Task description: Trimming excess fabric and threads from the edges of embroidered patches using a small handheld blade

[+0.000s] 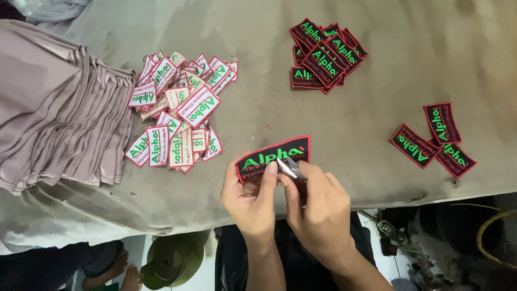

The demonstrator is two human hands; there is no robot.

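Head view, from the left: a stack of folded mauve cloth (pixel 59 108) lies beside a heap of white patches (pixel 180 113) with red borders on the grey-covered table (pixel 377 32). At the table's near edge the left hand (pixel 250 196) pinches a black patch (pixel 272 157) edged in red, thumb on its face — the right hand (pixel 318 207) is closed on a small metal tool (pixel 291 168) that touches it. Farther right lie a pile of black patches (pixel 323 54) and, well apart, three loose black patches (pixel 433 140).
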